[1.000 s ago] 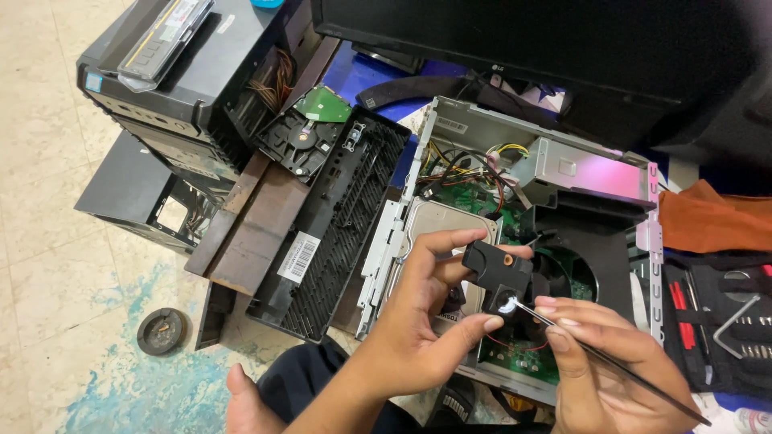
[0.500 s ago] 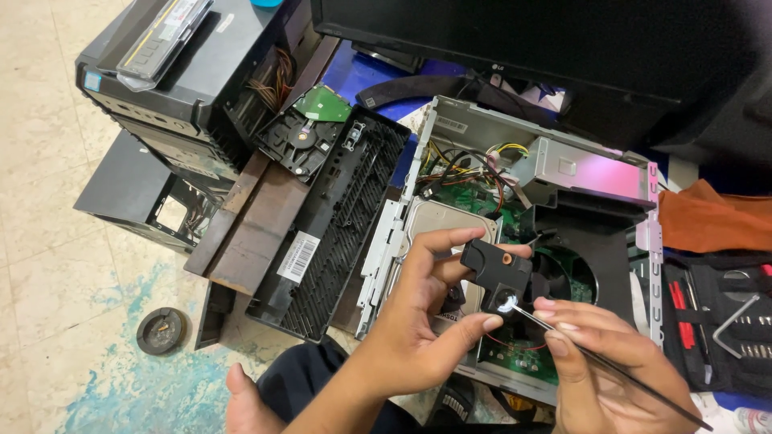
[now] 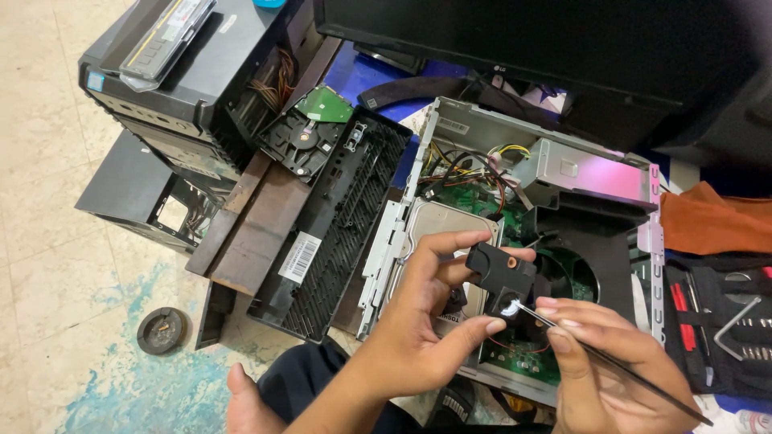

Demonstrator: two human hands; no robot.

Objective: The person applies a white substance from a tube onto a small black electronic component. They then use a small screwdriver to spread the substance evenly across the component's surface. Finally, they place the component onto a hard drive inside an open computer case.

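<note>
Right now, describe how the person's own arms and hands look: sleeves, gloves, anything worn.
Both hands are bare: no gloves, rings or watch show on the left hand or the right hand. The left forearm is uncovered as far as the picture's edge, with no sleeve in view. The fingernails are short and plain.

Bare forearms; left hand (image 3: 422, 337), right hand (image 3: 603, 370) ungloved; dark trousers (image 3: 310, 378).
</note>
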